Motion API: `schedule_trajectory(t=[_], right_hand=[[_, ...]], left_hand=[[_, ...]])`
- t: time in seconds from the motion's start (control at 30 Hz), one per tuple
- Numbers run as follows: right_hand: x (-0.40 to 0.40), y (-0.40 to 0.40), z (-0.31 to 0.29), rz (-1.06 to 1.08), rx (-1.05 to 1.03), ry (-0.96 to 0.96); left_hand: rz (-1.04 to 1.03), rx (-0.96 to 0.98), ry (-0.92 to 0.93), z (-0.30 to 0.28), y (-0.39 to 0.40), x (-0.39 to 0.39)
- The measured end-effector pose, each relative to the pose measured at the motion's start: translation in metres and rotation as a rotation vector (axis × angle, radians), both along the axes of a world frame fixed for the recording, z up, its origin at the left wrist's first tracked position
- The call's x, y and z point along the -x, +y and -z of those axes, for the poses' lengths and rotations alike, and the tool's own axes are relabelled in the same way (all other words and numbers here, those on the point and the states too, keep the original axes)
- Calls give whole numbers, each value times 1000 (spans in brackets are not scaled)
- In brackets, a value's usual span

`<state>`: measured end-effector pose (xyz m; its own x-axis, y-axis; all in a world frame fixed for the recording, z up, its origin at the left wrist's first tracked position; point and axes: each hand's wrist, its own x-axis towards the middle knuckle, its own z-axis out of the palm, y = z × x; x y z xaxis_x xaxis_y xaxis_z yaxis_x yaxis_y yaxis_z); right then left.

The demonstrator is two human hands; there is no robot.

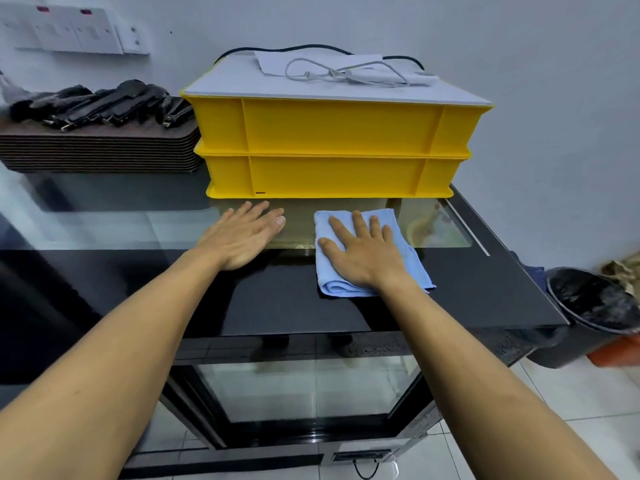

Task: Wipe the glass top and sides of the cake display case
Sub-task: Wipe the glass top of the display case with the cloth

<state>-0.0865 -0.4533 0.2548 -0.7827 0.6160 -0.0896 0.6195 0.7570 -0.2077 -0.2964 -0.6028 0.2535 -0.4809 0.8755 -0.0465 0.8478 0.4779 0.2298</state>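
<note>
The cake display case has a dark glass top (263,299) that fills the middle of the view, and its glass front (311,389) slopes down below. A folded light-blue cloth (405,247) lies on the top, right of centre. My right hand (363,251) presses flat on the cloth with its fingers spread and straight. My left hand (242,237) rests flat on the bare glass just left of the cloth, fingers straight and pointing towards the crates.
Two stacked yellow crates (329,147) stand at the back of the top, with a white lid, paper and a white cable (346,72) on them. A stack of brown trays (97,150) with black tongs sits back left. A black bucket (595,306) stands at the right.
</note>
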Motion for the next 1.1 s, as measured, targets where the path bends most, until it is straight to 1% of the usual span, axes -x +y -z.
schedule_trajectory(t=[0.17, 0.27, 0.3, 0.37, 0.47, 0.5, 0.53, 0.6, 0.63, 0.7, 0.8, 0.87, 0.93, 1.03, 1.1], right_hand=[[-35, -18, -2, -82, -24, 10], [-66, -7, -6, -103, -18, 20], [-68, 4, -7, -77, -17, 16], [-57, 29, -8, 42, -31, 4], [-6, 38, -3, 262, -53, 2], [15, 29, -2, 281, -43, -2], [34, 14, -1, 256, -29, 0], [56, -29, 0, 113, -12, 13], [55, -51, 1, 29, -2, 22], [31, -80, 0, -99, 8, 37], [-24, -79, -3, -143, -21, 43], [-45, -55, -8, -84, -14, 10], [-45, -29, -11, 2, -7, -9], [-9, 0, -3, 146, -35, 11], [27, 2, 2, 235, -28, 27]], left_hand=[[-5, -14, -1, -1, -2, -2], [-19, -31, -14, -1, -3, -4], [-36, -34, -14, -1, -3, -4], [-63, -22, 7, 0, -3, -3], [-66, 6, 23, 0, -1, -4], [-65, 5, 15, 0, 0, -4], [-62, 0, 2, 0, 0, -4], [-52, -6, -24, -1, 0, 0], [-44, -4, -33, -2, 0, 2], [-31, -8, -42, -2, -1, 5], [-42, -38, -101, -2, -3, 4], [-38, -32, -80, -1, -3, 3], [-29, -23, -52, 0, -3, 3], [-39, -36, -65, 0, -2, 3], [-49, -40, -73, 0, -1, 2]])
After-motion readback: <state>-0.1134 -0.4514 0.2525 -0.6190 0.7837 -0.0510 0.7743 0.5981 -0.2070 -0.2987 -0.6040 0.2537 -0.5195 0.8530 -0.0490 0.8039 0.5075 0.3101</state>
